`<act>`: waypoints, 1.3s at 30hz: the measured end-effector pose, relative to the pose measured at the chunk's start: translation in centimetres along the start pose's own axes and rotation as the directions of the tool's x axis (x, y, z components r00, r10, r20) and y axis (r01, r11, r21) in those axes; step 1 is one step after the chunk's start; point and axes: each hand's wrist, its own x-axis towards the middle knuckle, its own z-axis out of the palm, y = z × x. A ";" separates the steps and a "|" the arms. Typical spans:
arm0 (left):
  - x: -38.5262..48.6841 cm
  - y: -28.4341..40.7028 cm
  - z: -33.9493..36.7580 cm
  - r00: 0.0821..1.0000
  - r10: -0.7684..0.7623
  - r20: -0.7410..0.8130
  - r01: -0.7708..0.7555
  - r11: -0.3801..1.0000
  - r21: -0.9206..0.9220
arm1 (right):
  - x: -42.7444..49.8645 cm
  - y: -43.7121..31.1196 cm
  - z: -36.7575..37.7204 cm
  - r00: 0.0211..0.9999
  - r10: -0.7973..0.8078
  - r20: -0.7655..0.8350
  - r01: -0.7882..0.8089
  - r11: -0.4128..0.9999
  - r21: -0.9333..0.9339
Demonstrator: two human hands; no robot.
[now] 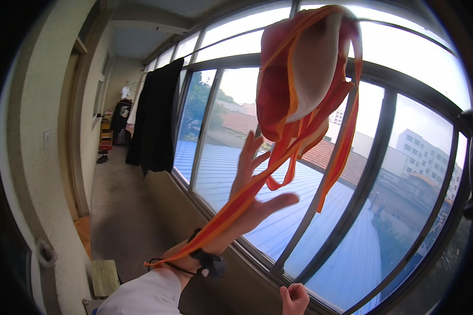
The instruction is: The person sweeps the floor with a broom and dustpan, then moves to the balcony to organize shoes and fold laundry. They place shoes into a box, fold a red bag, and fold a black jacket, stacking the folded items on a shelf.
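Note:
A bundled red cloth item [276, 90] with orange edging, a pale lining and long straps is draped high in front of me, where the clothesline runs. My left hand [246, 193] reaches up just below it, fingers spread and holding nothing. One red and orange strap [224, 210] slants across that hand and forearm, its tip near the wrist. Dark bands [205, 258] circle the wrist. Low at the bottom edge, my right hand [295, 299] is curled closed beside the window wall, and nothing shows in it.
Sliding windows [224, 130] line the right side, with a blue corrugated roof [339, 236] outside. A black cloth [157, 118] hangs further along the line. Down the corridor are hanging clothes [122, 114] and shoes [102, 156]. A wooden board or stool top [104, 277] stands by the left wall.

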 end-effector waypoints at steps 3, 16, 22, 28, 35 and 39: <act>5.1 -3.4 2.7 0.966 -0.130 0.225 0.187 0.949 -0.255 | 0.8 -2.1 2.1 0.993 -0.095 -0.071 0.092 0.995 -0.037; -11.9 -11.6 0.0 0.751 -0.026 0.660 0.174 0.972 -0.159 | 5.6 -11.0 7.6 0.849 -0.425 -0.315 0.314 0.884 -0.346; -18.7 -13.5 -5.0 0.253 0.306 0.918 0.071 0.940 -0.333 | 12.3 -15.2 13.7 0.997 -0.054 -0.061 0.070 0.945 0.318; -22.8 -17.4 -11.8 -0.021 0.057 0.998 0.777 0.629 -0.020 | 10.6 -7.2 16.4 0.993 0.032 -0.111 -0.005 0.972 0.235; -21.3 -20.1 -11.7 0.010 -0.448 0.894 0.783 -0.552 -0.286 | 5.9 3.6 17.6 0.924 -0.117 -0.365 0.159 0.984 0.086; -21.6 -19.1 -6.6 -0.060 -0.366 0.929 0.895 -0.432 -0.113 | 4.1 5.8 19.6 0.890 -0.107 -0.444 -0.115 0.889 -0.444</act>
